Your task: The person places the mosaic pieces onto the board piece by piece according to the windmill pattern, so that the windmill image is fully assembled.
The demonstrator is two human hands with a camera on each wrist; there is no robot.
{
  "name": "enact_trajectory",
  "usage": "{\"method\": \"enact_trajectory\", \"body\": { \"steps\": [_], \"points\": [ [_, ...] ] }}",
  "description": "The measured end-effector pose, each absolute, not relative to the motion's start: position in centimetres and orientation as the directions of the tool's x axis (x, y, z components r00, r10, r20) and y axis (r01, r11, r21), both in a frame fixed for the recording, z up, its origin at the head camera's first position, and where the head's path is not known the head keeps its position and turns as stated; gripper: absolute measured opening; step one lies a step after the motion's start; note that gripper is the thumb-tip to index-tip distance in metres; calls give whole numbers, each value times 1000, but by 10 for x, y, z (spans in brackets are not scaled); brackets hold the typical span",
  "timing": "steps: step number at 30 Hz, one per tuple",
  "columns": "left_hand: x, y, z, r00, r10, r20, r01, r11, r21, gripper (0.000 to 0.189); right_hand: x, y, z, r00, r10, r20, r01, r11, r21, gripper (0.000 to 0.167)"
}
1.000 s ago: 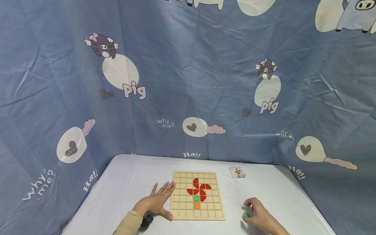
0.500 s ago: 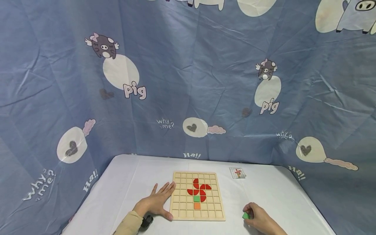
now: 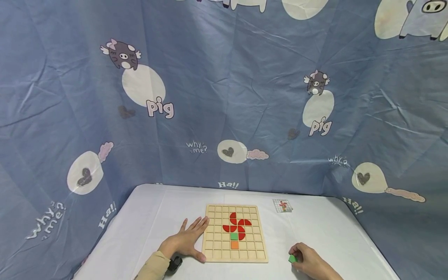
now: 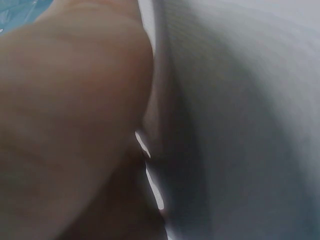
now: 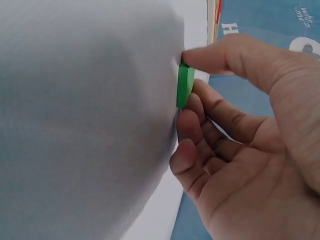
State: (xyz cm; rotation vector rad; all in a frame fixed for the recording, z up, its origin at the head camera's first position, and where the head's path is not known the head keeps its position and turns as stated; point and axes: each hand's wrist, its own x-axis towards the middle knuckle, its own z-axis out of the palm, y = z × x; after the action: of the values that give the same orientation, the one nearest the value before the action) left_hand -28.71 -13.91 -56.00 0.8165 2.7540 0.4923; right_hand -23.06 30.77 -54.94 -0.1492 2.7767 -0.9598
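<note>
A wooden grid board lies on the white table in the head view. Set in its cells are several red rounded pieces, a green square and an orange square. My left hand has its fingers spread, with fingertips and thumb against the board's left edge. To the right of the board, my right hand pinches a small green block between thumb and fingers, at the tabletop. In the right wrist view the green block stands on edge. The left wrist view shows mostly blurred skin and white cloth.
A small card with a printed grid and a red pinwheel pattern lies at the back right of the table. Blue curtains with pig prints hang behind and on both sides. A black band sits around my left wrist.
My right thumb and fingers have closed around the green block, which has turned slightly. The left hand and the board have stayed still.
</note>
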Motion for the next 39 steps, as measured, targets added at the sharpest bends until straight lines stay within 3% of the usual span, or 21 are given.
{"method": "enact_trajectory", "body": {
  "steps": [8, 16, 27, 39],
  "points": [
    [-287, -139, -559, -816, 566, -114, 493, 786, 372, 132, -232, 301, -548, -986, -18, -164, 78, 829, -554, 27],
    [-286, -140, -557, -806, 581, -113, 503, 773, 386, 130, -234, 299, -551, -989, -9, -150, 75, 835, -546, 25],
    [-286, -140, -558, -804, 583, -115, 506, 773, 383, 130, -240, 282, -540, -994, -108, -10, -83, 815, -573, 30],
    [-286, -140, -557, -808, 577, -118, 500, 778, 380, 130, -253, 239, -526, -946, -319, 51, -287, 758, -586, 28]
  ]
}}
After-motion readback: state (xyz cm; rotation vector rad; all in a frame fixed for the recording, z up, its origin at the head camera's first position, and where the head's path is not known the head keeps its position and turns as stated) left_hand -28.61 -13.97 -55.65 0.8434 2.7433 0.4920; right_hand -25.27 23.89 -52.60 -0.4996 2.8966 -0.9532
